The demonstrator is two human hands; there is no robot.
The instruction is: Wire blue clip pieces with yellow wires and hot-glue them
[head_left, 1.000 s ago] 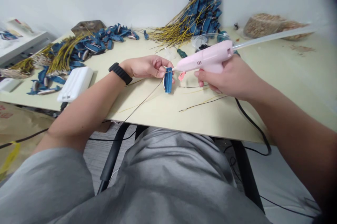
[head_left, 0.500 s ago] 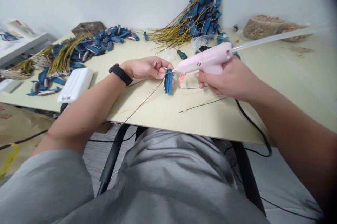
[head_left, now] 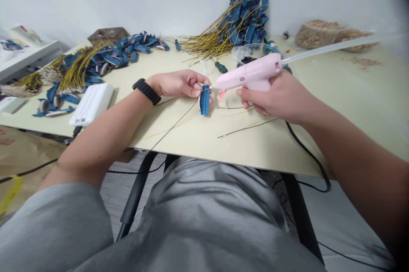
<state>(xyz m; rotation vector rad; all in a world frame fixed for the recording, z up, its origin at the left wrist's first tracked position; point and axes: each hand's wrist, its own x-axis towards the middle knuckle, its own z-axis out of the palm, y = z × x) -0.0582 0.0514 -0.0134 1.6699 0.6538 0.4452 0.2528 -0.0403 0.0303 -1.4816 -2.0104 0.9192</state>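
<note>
My left hand (head_left: pixel 179 83), with a black watch band on its wrist, pinches a small blue fabric piece (head_left: pixel 204 100) upright over the pale table (head_left: pixel 207 136); a thin dark wire (head_left: pixel 172 125) trails from it toward the table's near edge. My right hand (head_left: pixel 281 97) grips a pink glue gun (head_left: pixel 252 76), its nozzle touching the top of the blue piece. A clear glue stick (head_left: pixel 329 44) juts from the back of the gun.
Heaps of blue pieces on yellow wires lie at the left (head_left: pixel 86 65) and at the back (head_left: pixel 239 23). A white box (head_left: pixel 92 102) sits left of my forearm. Loose wires (head_left: pixel 246 127), a clear bowl (head_left: pixel 247 50), a brown heap (head_left: pixel 326 31) and the gun's black cord (head_left: pixel 306 153) lie right.
Hardly anything has changed: both hands, the blue piece and the glue gun have stayed together, shifting only very slightly in the view.
</note>
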